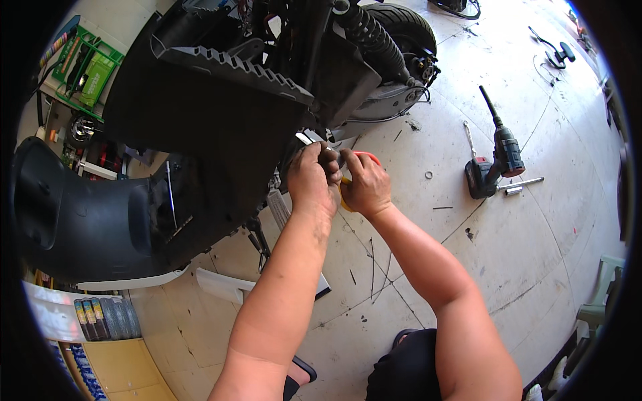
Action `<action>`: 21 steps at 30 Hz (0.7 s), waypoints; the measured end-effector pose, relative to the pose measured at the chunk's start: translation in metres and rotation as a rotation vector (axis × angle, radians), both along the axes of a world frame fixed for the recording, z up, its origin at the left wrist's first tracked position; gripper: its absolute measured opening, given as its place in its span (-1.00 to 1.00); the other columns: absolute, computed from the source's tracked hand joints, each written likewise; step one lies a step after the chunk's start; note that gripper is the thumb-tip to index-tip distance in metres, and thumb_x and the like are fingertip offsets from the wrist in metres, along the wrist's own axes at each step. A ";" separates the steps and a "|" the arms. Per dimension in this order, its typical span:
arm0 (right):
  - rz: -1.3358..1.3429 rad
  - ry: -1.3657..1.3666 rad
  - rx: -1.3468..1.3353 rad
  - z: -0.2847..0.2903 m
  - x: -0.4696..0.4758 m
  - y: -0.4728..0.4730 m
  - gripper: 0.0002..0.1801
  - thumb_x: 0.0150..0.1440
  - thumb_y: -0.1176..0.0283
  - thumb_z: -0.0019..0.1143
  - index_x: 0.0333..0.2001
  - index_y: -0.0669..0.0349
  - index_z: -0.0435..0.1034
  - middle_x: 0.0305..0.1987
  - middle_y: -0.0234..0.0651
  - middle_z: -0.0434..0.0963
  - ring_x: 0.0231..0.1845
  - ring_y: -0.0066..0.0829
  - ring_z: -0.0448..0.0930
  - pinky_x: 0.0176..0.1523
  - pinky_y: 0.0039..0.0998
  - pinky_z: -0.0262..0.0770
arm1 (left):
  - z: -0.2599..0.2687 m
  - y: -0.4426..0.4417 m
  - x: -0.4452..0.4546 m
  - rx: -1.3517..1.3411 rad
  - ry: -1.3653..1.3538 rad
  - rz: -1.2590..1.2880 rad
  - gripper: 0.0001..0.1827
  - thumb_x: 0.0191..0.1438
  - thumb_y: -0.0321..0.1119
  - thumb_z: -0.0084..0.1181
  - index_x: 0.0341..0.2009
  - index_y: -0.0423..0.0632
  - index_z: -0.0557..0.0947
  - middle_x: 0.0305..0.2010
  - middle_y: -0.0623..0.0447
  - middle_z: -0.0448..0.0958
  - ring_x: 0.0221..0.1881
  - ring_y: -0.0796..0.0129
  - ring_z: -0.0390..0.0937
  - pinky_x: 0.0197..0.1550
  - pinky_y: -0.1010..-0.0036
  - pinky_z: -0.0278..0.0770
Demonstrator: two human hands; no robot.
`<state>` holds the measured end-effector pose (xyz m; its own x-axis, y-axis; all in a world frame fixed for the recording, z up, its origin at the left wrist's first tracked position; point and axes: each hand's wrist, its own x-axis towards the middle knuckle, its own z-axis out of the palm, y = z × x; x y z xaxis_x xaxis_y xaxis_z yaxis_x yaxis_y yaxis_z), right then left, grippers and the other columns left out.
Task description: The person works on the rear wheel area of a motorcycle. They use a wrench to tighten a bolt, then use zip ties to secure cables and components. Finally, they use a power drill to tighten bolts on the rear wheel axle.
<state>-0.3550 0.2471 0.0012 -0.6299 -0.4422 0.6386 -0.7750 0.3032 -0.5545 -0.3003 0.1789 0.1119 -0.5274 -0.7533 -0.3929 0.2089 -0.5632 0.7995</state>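
My right hand (368,183) is closed on a hand tool, probably pliers, with red and yellow handles (368,156); its jaws are hidden behind my fingers. Close beside it, my left hand (313,178) has its fingers curled at a pale, shiny strip (303,138), and whether it grips this strip is hard to tell. Both hands are at the lower edge of a partly stripped motor scooter. Its black plastic body panel (215,110) rises to the left of them. Beyond are the coil-spring shock absorber (376,42) and the rear wheel (409,25).
A cordless impact wrench (509,150) with a long socket lies right, near a combination wrench (469,138), a metal bar (531,181) and a loose socket (513,191). A metal ring (429,175) lies nearer. White trim (225,285) rests below the scooter; a green crate (90,70) stands left.
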 end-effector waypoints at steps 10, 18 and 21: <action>-0.019 0.003 0.040 -0.001 -0.007 -0.005 -0.58 -0.13 0.26 0.20 -0.14 0.03 0.36 -0.42 -0.29 0.47 -0.47 -0.24 0.55 -0.42 -0.30 0.49 | 0.004 0.002 -0.010 -0.035 -0.062 0.021 -0.88 0.10 -0.30 0.01 -0.43 -0.03 0.47 -0.61 0.19 0.34 -0.71 0.57 0.19 -0.70 0.64 0.10; 0.120 -0.087 0.001 -0.009 -0.015 -0.001 -0.67 -0.03 0.27 0.12 -0.16 0.03 0.32 -0.41 -0.25 0.51 -0.41 -0.23 0.58 -0.39 -0.27 0.50 | -0.001 0.002 -0.020 -0.088 -0.082 0.114 -0.92 0.03 -0.39 -0.01 -0.44 -0.11 0.45 -0.64 0.15 0.29 -0.70 0.54 0.17 -0.69 0.61 0.07; 0.117 -0.104 -0.024 -0.011 -0.024 0.010 -0.63 -0.05 0.29 0.17 -0.13 0.03 0.32 -0.39 -0.26 0.51 -0.38 -0.23 0.57 -0.36 -0.29 0.51 | 0.001 0.007 -0.021 -0.074 -0.061 0.071 -0.92 0.03 -0.38 -0.01 -0.43 -0.09 0.44 -0.64 0.15 0.29 -0.69 0.54 0.17 -0.68 0.60 0.08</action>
<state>-0.3795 0.2571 -0.0096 -0.6382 -0.5018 0.5839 -0.7422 0.1994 -0.6398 -0.3210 0.1862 0.1129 -0.4488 -0.8160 -0.3644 0.1955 -0.4875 0.8510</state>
